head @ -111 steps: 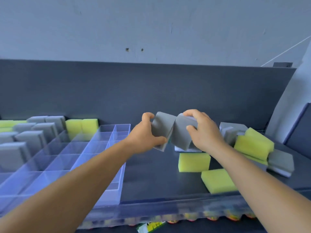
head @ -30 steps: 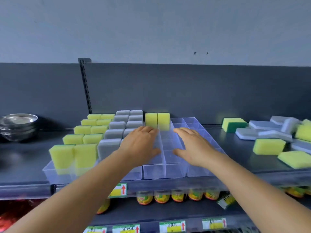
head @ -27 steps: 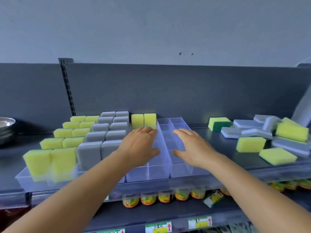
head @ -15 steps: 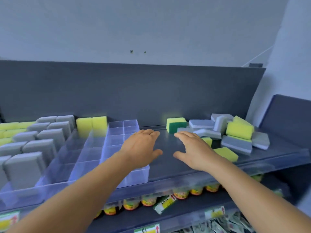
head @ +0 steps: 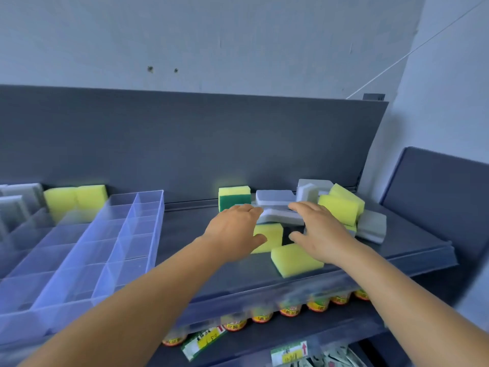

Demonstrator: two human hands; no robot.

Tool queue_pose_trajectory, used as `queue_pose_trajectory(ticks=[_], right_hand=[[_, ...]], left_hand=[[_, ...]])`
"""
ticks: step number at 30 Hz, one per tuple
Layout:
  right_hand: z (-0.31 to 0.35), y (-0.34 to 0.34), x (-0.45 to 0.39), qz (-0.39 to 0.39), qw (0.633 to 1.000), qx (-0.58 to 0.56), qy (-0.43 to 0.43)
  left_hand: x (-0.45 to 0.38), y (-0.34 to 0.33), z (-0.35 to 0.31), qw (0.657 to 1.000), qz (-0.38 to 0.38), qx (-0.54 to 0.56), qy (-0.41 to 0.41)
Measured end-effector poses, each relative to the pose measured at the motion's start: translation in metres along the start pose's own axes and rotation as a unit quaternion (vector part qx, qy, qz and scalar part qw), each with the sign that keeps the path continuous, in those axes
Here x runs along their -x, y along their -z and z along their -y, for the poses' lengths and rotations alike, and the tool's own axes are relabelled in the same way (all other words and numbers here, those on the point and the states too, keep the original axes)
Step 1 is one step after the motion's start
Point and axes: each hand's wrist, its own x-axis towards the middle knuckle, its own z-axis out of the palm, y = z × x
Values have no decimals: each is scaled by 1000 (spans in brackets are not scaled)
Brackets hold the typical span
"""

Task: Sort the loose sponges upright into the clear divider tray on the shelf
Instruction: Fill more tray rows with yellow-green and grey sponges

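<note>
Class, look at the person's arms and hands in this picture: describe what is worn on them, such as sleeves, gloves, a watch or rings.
Nothing is worn that shows. The left hand and right hand are bare, with no gloves, and no rings or watch can be seen. Both forearms are uncovered up to the picture's lower edge, so no sleeve is in view.

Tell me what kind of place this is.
Probably a shop aisle: dark display shelves, price tags on the shelf edge below, a row of jars underneath, and sponges being stocked.

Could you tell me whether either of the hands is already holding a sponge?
No, both the left hand and the right hand are spread open above the loose sponges, gripping nothing.
</note>
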Motion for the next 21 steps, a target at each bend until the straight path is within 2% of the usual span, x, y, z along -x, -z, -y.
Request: queue_pose_trajectory(ticks=[9, 21], right_hand=[[-36, -2, -52, -33, 999, -10, -36], [-70, -12, -115, -24, 995, 81, -55]], left_hand=[[-74, -14, -5, 999, 10, -2, -43], [-123, -36, 22, 992, 104, -39, -66]])
